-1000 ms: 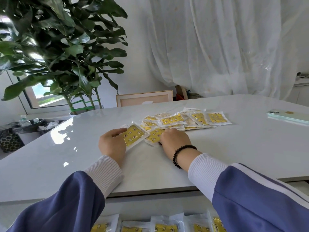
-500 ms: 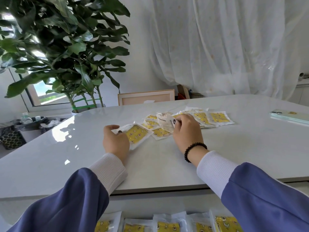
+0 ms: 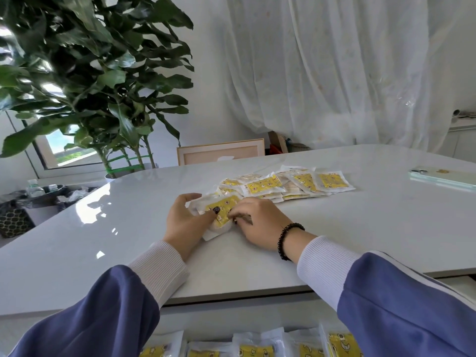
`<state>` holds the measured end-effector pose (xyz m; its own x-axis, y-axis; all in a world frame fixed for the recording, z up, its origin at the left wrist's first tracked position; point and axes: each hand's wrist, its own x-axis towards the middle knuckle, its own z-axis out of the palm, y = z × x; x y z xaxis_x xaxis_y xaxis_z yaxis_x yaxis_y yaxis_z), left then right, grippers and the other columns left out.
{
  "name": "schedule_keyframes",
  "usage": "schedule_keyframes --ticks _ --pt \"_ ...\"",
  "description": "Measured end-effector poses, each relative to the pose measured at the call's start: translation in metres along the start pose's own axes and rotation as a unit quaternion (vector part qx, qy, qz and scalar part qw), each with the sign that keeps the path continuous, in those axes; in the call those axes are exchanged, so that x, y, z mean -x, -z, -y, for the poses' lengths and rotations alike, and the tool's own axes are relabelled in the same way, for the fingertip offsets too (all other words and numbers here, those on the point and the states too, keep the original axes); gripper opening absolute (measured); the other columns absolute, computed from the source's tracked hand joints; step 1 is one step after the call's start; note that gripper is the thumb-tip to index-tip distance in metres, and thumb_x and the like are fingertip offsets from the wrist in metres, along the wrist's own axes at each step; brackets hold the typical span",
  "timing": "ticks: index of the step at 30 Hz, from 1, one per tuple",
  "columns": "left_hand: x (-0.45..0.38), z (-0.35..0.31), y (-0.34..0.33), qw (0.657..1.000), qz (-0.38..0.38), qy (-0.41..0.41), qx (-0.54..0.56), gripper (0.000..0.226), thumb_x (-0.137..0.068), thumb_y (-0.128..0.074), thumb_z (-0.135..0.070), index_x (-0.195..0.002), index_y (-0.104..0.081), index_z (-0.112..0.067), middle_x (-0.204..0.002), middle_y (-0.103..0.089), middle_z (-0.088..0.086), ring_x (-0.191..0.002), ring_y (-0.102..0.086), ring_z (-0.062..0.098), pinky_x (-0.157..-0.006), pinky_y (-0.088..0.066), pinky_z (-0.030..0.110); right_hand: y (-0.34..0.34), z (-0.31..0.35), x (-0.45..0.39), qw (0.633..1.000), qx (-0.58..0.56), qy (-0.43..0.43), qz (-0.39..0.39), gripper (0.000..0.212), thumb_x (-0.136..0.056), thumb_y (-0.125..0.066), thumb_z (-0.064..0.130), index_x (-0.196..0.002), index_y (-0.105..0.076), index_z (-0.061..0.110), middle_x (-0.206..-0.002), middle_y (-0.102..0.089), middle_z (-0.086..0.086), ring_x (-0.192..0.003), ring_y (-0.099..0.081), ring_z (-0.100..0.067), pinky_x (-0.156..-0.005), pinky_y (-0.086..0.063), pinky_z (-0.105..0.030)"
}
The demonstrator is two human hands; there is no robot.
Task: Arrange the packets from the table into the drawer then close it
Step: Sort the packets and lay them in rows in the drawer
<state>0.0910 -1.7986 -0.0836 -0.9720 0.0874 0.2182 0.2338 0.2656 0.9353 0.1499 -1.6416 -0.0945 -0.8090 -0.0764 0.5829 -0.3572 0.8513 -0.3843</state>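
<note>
The left hand and right hand both pinch a small stack of clear plastic packets with yellow pictures on the white table. Its long side slants up to the right. Before, the hands were apart; now they meet.

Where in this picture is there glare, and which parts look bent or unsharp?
Head view: window glare lies on the glossy white table at its left; the wide lens bends the table's edges; the sheer white curtain is bright and washed out; the large green leafy plant is dark against the light.
</note>
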Motion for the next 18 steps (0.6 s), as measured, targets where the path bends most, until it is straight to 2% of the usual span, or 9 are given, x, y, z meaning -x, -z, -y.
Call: schedule_keyframes --ticks 2,4,6,8,11,14,16,18 --pt "-0.001 0.002 0.001 1.000 -0.014 -0.014 -0.002 0.045 -0.074 -0.076 -0.013 -0.109 -0.056 -0.033 -0.110 -0.064 0.005 -0.096 -0.064 0.023 -0.082 -0.057 0.041 0.007 -0.002 -0.002 0.997 0.039 -0.059 -0.024 0.032 -0.086 -0.047 0.004 -0.110 -0.067 0.013 -0.115 -0.062 -0.002 -0.108 -0.056 -0.018 -0.091 -0.048 -0.031" --pt "-0.002 0.003 0.002 0.999 -0.023 -0.018 0.015 0.046 -0.077 -0.074 -0.009 -0.111 -0.055 -0.034 -0.111 -0.062 0.003 -0.099 -0.062 0.022 -0.080 -0.057 0.037 0.013 -0.010 -0.004 0.990 0.095 -0.100 -0.011 0.036 -0.089 -0.046 0.010 -0.122 -0.058 0.012 -0.127 -0.053 -0.001 -0.117 -0.049 -0.017 -0.095 -0.044 -0.030" --pt "-0.003 0.005 0.004 0.999 -0.040 -0.025 0.020 0.046 -0.081 -0.070 -0.006 -0.116 -0.054 -0.032 -0.111 -0.061 0.002 -0.098 -0.062 0.021 -0.077 -0.056 0.035 0.018 -0.022 -0.006 0.979 0.132 -0.149 0.043 0.049 -0.091 -0.048 0.026 -0.138 -0.042 0.014 -0.142 -0.040 -0.001 -0.130 -0.039 -0.018 -0.106 -0.037 -0.033" --pt "-0.004 0.007 0.004 0.997 -0.073 -0.032 0.019 0.042 -0.084 -0.062 -0.004 -0.117 -0.055 -0.029 -0.110 -0.062 0.003 -0.094 -0.062 0.022 -0.076 -0.056 0.035 0.020 -0.027 -0.007 0.964 0.132 -0.204 0.104 0.059 -0.091 -0.046 0.043 -0.143 -0.032 0.019 -0.147 -0.035 -0.001 -0.134 -0.035 -0.021 -0.108 -0.034 -0.037" --pt "-0.007 0.009 0.006 0.990 -0.136 -0.026 0.030 0.046 -0.087 -0.044 0.003 -0.121 -0.053 -0.026 -0.108 -0.063 0.009 -0.087 -0.061 0.028 -0.074 -0.052 0.037 0.017 -0.025 -0.008 0.950 0.156 -0.226 0.147 0.057 -0.090 -0.041 0.056 -0.137 -0.037 0.025 -0.141 -0.045 -0.001 -0.127 -0.044 -0.024 -0.101 -0.041 -0.039" --pt "-0.010 0.009 0.009 0.982 -0.180 0.013 0.047 0.060 -0.087 -0.037 0.007 -0.133 -0.042 -0.031 -0.104 -0.058 0.013 -0.091 -0.058 0.033 -0.082 -0.051 0.044 0.019 -0.019 -0.004 0.942 0.193 -0.241 0.131 0.051 -0.091 -0.039 0.052 -0.132 -0.043 0.022 -0.131 -0.054 -0.002 -0.116 -0.052 -0.025 -0.091 -0.045 -0.036" --pt "-0.009 0.007 0.009 0.982 -0.182 0.023 0.051 0.063 -0.087 -0.035 0.008 -0.135 -0.039 -0.033 -0.096 -0.056 0.011 -0.089 -0.056 0.032 -0.083 -0.050 0.045 0.020 -0.016 -0.002 0.940 0.243 -0.224 0.079 0.042 -0.092 -0.042 0.044 -0.123 -0.049 0.017 -0.117 -0.060 -0.006 -0.106 -0.055 -0.026 -0.085 -0.044 -0.035" --pt "-0.007 0.007 0.009 0.985 -0.168 0.022 0.043 0.060 -0.086 -0.033 0.008 -0.131 -0.044 -0.031 -0.089 -0.055 0.009 -0.083 -0.054 0.030 -0.073 -0.047 0.039 0.020 -0.016 -0.003 0.947 0.257 -0.190 0.016 0.037 -0.090 -0.045 0.038 -0.119 -0.051 0.015 -0.113 -0.060 -0.006 -0.110 -0.051 -0.026 -0.090 -0.042 -0.036"
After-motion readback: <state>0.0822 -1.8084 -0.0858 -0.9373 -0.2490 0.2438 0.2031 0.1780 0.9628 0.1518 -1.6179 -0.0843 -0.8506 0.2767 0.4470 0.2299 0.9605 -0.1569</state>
